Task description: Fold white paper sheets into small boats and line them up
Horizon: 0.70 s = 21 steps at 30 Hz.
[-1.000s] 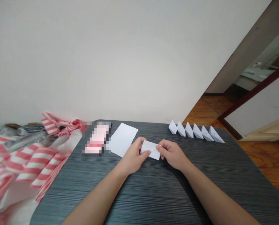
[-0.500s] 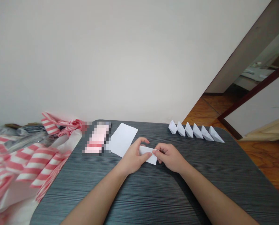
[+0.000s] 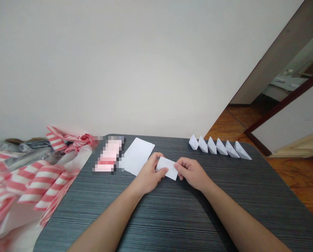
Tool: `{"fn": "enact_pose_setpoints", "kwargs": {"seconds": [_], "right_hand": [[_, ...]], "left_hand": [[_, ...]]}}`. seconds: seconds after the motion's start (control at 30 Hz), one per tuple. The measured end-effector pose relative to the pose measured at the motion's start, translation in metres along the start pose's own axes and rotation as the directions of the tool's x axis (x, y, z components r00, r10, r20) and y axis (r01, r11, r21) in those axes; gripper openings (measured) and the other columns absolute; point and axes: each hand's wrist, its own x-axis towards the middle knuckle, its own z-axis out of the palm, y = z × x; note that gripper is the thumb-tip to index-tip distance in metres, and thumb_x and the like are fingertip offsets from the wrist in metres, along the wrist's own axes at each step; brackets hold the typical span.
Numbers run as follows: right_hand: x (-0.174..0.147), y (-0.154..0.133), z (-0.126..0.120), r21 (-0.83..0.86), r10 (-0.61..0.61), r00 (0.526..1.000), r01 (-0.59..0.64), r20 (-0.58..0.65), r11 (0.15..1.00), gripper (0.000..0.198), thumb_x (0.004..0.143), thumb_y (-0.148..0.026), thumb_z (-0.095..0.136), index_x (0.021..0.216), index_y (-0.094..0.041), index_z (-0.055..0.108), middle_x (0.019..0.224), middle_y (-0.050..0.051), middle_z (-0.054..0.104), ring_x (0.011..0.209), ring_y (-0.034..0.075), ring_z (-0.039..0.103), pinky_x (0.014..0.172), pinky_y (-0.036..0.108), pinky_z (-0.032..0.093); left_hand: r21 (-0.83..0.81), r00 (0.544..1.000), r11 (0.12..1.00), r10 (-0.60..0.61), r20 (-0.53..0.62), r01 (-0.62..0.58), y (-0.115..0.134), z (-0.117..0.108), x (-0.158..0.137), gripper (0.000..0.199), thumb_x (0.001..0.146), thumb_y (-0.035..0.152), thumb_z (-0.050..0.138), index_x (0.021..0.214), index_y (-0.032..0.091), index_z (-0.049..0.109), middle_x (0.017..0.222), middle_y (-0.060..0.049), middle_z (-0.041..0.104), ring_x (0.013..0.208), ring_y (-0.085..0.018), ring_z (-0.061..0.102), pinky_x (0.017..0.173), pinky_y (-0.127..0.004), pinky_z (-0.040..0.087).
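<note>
A small folded piece of white paper [image 3: 169, 168] is held between my two hands, above the dark table [image 3: 156, 217]. My left hand [image 3: 150, 175] grips its left end, thumb on the near face and fingers behind. At the right end, my right hand [image 3: 192, 172] pinches the paper between thumb and fingers. Beyond my left hand lies a larger white sheet of paper [image 3: 138, 155], flat on the tabletop. Several folded white paper boats [image 3: 211, 145] stand in a slanting row at the back right of the table.
Left of the white sheet is a blurred-out pink and white rectangular item [image 3: 109, 154]. Red-and-white striped cloth [image 3: 38, 185] is heaped beside the table's left edge. A pale wall [image 3: 146, 70] rises behind the table, and wooden floor [image 3: 298, 175] shows at the right.
The folded paper has tilted so that more of its face shows. My right hand has shifted slightly up and right, its thumb now lying on the paper's face.
</note>
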Motion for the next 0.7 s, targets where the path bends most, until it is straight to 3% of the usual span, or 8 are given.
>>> {"fn": "enact_pose_setpoints", "kwargs": {"seconds": [0.43, 0.7], "right_hand": [[-0.001, -0.0034, -0.0028, -0.011, -0.053, 0.998, 0.054, 0.025, 0.999, 0.027, 0.088, -0.031, 0.047, 0.066, -0.017, 0.052, 0.054, -0.003, 0.054, 0.048, 0.01, 0.05, 0.052, 0.021, 0.039], [0.0004, 0.0023, -0.0008, 0.005, -0.084, 0.995, 0.084, 0.057, 0.996, 0.026, 0.091, -0.03, 0.043, 0.074, -0.016, 0.057, 0.059, -0.001, 0.056, 0.049, 0.009, 0.051, 0.052, 0.022, 0.04]], "left_hand": [[-0.004, 1.0, 1.0, -0.017, 0.017, 0.017, -0.0009, -0.0038, 0.0, 0.044, 0.08, 0.027, 0.056, 0.118, 0.023, 0.035, 0.069, 0.006, 0.05, 0.046, -0.005, 0.043, 0.041, -0.016, 0.034], [-0.069, 1.0, 0.998, -0.005, -0.025, 0.004, 0.001, -0.0035, 0.0001, 0.041, 0.081, 0.026, 0.055, 0.117, 0.023, 0.035, 0.068, 0.006, 0.048, 0.045, -0.005, 0.043, 0.04, -0.016, 0.034]]}}
